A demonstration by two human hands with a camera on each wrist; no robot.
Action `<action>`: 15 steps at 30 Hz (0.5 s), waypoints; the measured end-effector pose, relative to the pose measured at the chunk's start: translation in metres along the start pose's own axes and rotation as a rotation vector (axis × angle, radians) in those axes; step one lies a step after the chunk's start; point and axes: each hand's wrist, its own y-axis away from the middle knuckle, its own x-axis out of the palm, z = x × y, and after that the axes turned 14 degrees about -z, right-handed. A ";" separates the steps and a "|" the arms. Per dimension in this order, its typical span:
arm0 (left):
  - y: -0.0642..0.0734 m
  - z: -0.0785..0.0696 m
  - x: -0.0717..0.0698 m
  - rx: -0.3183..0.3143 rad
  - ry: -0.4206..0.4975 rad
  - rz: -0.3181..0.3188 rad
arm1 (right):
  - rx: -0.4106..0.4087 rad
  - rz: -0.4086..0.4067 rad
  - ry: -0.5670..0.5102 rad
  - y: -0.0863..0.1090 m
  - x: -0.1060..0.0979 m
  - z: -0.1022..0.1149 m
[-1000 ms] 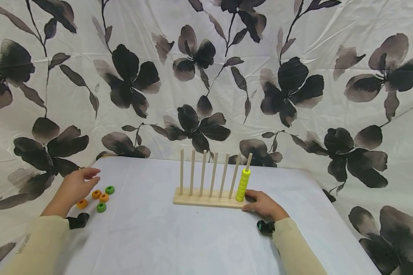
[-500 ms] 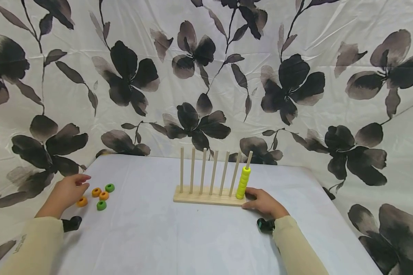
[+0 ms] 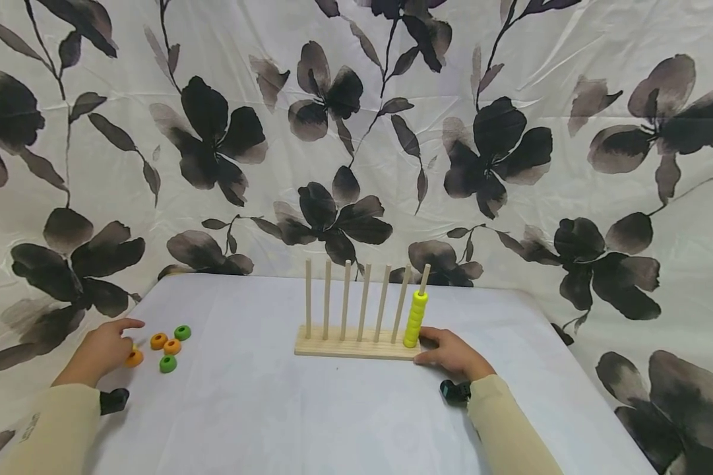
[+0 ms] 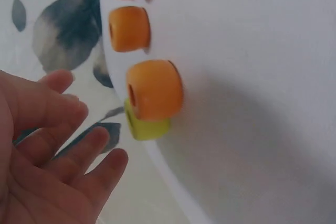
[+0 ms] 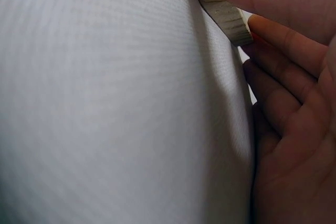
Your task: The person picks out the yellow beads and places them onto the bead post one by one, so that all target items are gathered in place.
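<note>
My left hand (image 3: 99,351) hovers by the loose beads at the left, fingers loosely bent and nothing in them. Closest to it are an orange bead (image 4: 155,90) and a yellow bead (image 4: 149,127), partly hidden behind the orange one in the left wrist view. More orange beads (image 3: 158,341) and two green beads (image 3: 167,363) lie to the right of that hand. My right hand (image 3: 454,353) grips the right end of a wooden peg stand (image 3: 356,349), thumb in front and fingers behind. Yellow beads (image 3: 415,320) are stacked on the stand's rightmost peg.
The other pegs (image 3: 363,303) of the stand are bare. A white cloth (image 3: 261,409) covers the table, and a flower-patterned sheet (image 3: 231,53) hangs behind its far edge.
My left hand has moved down and left, from above the beads to their left side. The right hand keeps its hold on the stand. The head view has shifted slightly.
</note>
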 end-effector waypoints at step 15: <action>-0.008 0.014 0.011 -0.034 -0.035 0.072 | 0.014 -0.003 0.014 -0.001 0.003 -0.001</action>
